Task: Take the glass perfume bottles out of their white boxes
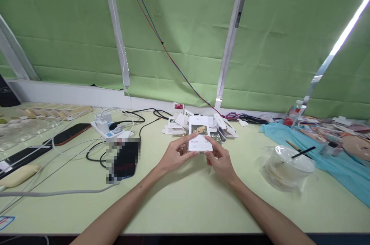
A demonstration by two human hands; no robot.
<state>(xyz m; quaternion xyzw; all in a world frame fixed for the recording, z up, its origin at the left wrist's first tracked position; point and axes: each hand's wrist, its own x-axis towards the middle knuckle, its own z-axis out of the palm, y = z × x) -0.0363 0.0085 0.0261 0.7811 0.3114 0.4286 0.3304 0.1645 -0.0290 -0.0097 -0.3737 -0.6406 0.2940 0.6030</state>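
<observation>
A white box [200,145] with a picture of yellow flowers on its front stands between my two hands, its face toward me. The fingers of my left hand [177,154] grip its left side and lower edge. On the right side, my right hand [221,160] holds the same box with thumb and fingers. Right behind it lies a pile of open white cartons [228,126], some with small pictures on them. Small shiny packets [216,138] show partly beside the box, near my right fingertips.
To the left are a power strip [111,131] with plugs and cables, and a dark phone [125,160], partly pixelated. At the right sit a clear lidded bowl [291,164] in plastic and a blue cloth [326,164]. Green blinds [179,25] hang behind the table.
</observation>
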